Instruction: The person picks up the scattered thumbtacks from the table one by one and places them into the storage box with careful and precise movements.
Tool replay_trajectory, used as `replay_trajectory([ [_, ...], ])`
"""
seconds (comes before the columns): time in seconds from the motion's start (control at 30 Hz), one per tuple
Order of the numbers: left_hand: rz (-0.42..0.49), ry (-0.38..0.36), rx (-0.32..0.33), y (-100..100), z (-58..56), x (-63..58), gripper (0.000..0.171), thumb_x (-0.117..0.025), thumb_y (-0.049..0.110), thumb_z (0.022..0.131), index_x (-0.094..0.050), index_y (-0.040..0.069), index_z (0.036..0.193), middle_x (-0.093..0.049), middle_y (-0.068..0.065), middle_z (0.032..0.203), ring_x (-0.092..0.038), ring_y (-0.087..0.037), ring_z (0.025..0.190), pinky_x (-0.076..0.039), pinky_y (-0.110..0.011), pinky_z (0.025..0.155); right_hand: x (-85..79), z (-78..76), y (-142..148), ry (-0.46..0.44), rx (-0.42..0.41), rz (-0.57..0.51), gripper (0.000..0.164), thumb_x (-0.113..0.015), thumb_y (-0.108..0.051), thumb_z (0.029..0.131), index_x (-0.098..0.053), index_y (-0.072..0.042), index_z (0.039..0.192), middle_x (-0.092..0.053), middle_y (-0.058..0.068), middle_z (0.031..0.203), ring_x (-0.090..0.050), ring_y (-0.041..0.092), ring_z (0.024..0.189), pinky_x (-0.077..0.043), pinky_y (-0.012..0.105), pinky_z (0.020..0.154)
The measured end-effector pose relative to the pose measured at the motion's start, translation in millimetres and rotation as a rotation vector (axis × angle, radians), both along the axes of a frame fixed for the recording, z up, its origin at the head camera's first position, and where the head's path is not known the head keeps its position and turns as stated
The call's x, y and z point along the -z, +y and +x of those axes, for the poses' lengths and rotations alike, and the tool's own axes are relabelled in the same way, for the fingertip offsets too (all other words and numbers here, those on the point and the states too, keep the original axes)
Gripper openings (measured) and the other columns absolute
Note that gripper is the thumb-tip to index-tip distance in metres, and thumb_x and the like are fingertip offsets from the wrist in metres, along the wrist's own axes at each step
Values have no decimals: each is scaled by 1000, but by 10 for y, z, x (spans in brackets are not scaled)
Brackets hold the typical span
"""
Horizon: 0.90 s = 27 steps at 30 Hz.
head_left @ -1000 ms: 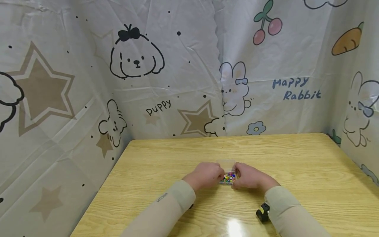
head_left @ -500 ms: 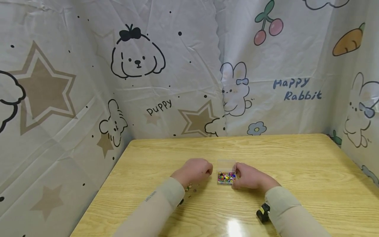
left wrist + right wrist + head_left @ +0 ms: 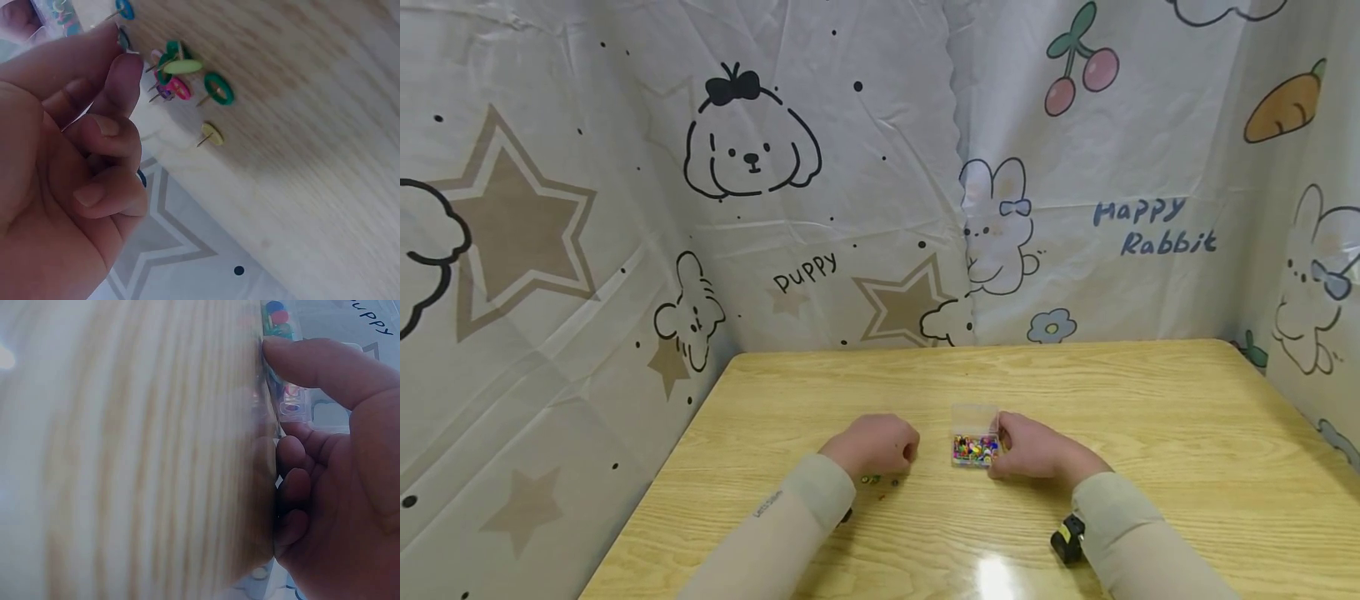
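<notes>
In the left wrist view, the thumb and a finger of my left hand [image 3: 872,443] meet at a small grey-blue thumbtack [image 3: 124,39], partly hidden by the fingertips. Beside them several loose thumbtacks lie pin up on the wooden table, among them a green thumbtack [image 3: 219,88], a yellow thumbtack [image 3: 212,134] and a blue thumbtack [image 3: 125,9]. To the right, a clear plastic box [image 3: 976,451] with its lid raised holds many coloured thumbtacks. My right hand [image 3: 1033,446] grips the box's right side, thumb at the near edge and fingers behind.
The light wooden table [image 3: 820,379] reaches back to a printed curtain [image 3: 880,208], which also closes off both sides. Black-and-yellow wrist gear [image 3: 1067,539] shows beside the right sleeve. Tiny loose pieces lie close below the left hand.
My left hand has left the box and moved to the left, over the loose thumbtacks. My right hand keeps its hold on the box, which stays in place.
</notes>
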<state>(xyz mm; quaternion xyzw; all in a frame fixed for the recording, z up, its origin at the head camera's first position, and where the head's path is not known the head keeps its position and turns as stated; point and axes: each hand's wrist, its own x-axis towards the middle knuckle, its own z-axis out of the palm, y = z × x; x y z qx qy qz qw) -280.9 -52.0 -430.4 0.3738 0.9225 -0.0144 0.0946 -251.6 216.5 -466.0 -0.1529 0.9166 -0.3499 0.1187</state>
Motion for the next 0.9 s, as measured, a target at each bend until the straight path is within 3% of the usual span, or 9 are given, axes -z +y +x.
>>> replay_trajectory([
  [0.17,4,18,12,1,-5,36,26,-60,7,87,-56,25,69,-53,12,65,-44,-7,58,-41,-26,56,4,10,0,0,-3,-7,47,-79,-22,69,-47,-7,100,-45,7,78,-42,17,68,-35,36,62],
  [0.43,17,73,26,53,-3,69,21,-59,14,93,-58,25,75,-55,13,73,-47,-6,64,-44,-26,61,16,1,9,3,-3,6,46,-79,-23,70,-47,-7,99,-46,6,77,-42,17,66,-35,35,61],
  [0.63,54,128,46,160,2,58,19,-57,16,95,-55,23,77,-53,12,72,-45,-6,63,-42,-24,58,35,-11,14,-1,16,6,45,-80,-23,70,-47,-9,98,-47,6,77,-43,17,66,-35,35,62],
  [0.9,91,210,124,344,17,65,18,-56,16,96,-53,23,80,-50,12,72,-43,-5,62,-40,-22,57,27,-9,13,4,21,4,44,-79,-22,68,-48,-9,96,-48,5,77,-44,17,67,-36,34,61],
])
